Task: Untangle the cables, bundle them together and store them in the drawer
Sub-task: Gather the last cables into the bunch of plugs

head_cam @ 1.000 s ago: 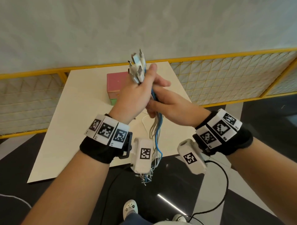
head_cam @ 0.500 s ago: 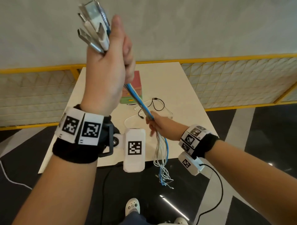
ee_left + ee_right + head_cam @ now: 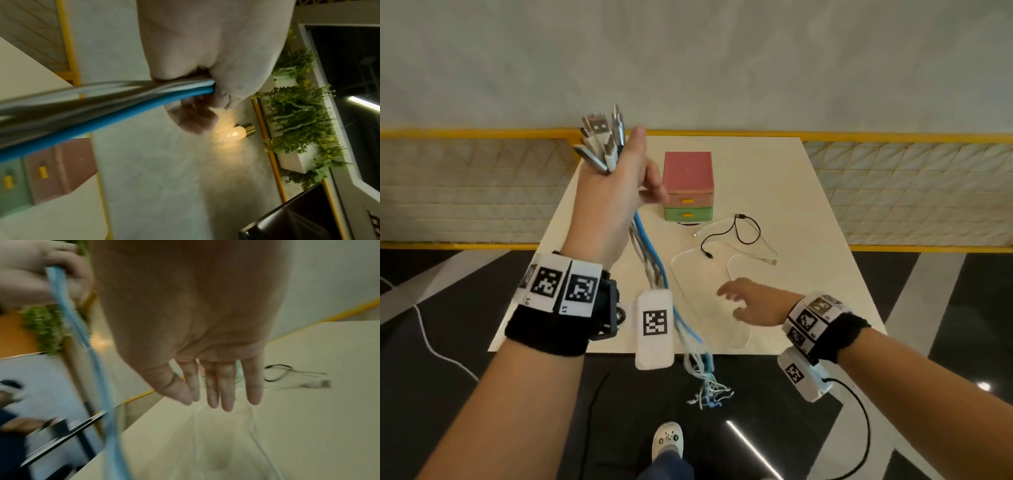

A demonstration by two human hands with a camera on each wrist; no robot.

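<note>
My left hand (image 3: 616, 192) is raised over the table's left side and grips a bundle of white and blue cables (image 3: 654, 267). Their USB plugs (image 3: 601, 142) stick up from the fist, and the loose ends hang down past the table's front edge. In the left wrist view the cable bundle (image 3: 102, 104) runs out of the curled fingers. My right hand (image 3: 748, 299) hovers open, fingers straight, over a white cable (image 3: 688, 291) looped on the table. A thin black cable (image 3: 736, 233) lies beyond it. The small drawer unit (image 3: 688, 186) has a pink drawer above a green one, both closed.
The cream table (image 3: 808, 212) stands against a yellow-framed low wall (image 3: 893, 192). Its front edge is close to my body; dark floor and my shoe (image 3: 667, 442) lie below. A black wire (image 3: 859, 421) trails from my right wrist camera.
My left hand lowered from high up, still gripping the bundle. My right hand let go of the hanging cables and moved right, over the white cable on the table.
</note>
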